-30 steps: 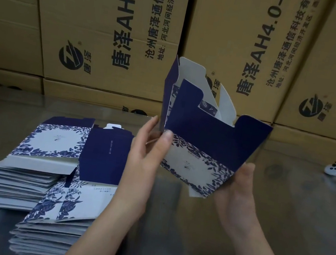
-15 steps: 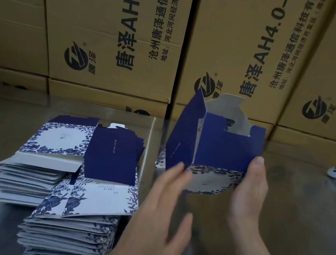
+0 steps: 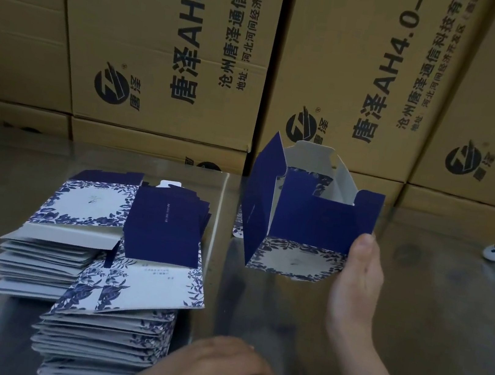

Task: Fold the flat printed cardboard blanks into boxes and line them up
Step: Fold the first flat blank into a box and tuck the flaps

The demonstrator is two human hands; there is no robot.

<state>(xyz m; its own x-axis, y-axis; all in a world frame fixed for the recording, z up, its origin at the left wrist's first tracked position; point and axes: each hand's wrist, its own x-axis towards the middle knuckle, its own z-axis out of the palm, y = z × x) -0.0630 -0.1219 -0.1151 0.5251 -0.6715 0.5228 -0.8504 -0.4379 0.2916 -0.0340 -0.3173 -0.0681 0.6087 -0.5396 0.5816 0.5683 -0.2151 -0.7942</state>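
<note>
Right hand (image 3: 353, 286) grips box (image 3: 315, 220) before "唐泽AH4.0" cartons (image 3: 170, 47); left hand (image 3: 212, 371) blurred, state unclear

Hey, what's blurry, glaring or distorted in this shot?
Head view: the left hand at the bottom edge is motion-blurred; the right hand and the half-folded box it grips are sharp; the steel table gives soft reflections, no harsh glare; the brown cartons behind lean from wide-angle distortion.
</note>
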